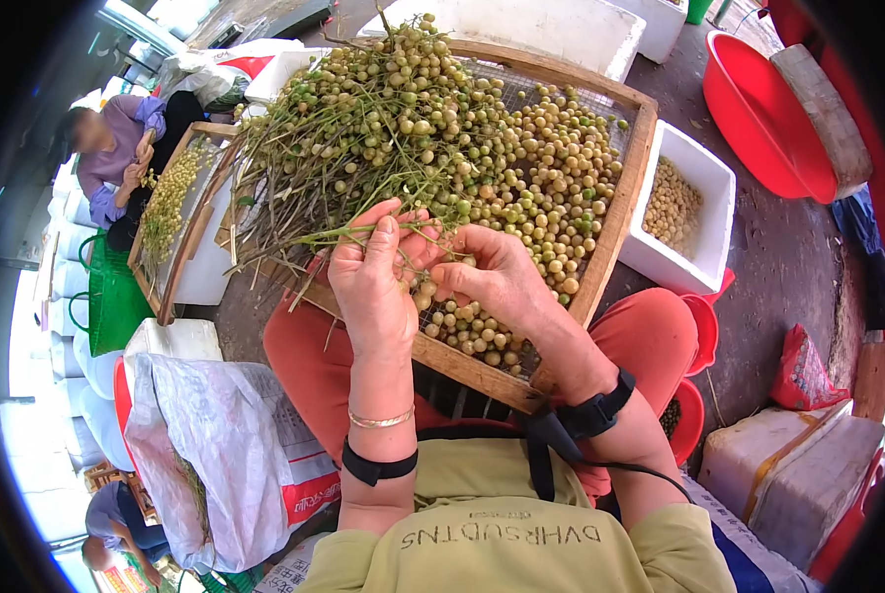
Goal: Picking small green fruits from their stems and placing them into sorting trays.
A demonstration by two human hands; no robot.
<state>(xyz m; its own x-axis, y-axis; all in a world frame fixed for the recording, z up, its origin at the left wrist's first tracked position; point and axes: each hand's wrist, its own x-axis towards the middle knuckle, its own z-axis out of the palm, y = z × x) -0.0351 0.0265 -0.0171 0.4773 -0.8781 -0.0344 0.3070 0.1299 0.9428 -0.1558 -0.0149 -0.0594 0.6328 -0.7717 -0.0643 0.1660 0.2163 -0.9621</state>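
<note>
My left hand (375, 274) grips a green fruit stem (312, 236) between thumb and fingers. My right hand (498, 278) is curled around the fruiting end of the same sprig, where a pale round fruit (470, 261) shows between thumb and forefinger. Both hands are over the near side of a wood-framed mesh tray (611, 252), which lies across my lap. On its left is a heap of fruit clusters (383, 111) with twigs still attached. Loose yellow-green fruits (561, 163) cover the right part and the near corner. My right fingertips are partly hidden.
A white foam box (720, 215) of loose fruits stands right of the tray, below a large red basin (761, 111). Left, another person (120, 148) handles fruit at a second framed tray (183, 200). A green basket (120, 296) and a plastic sack (212, 445) are nearer.
</note>
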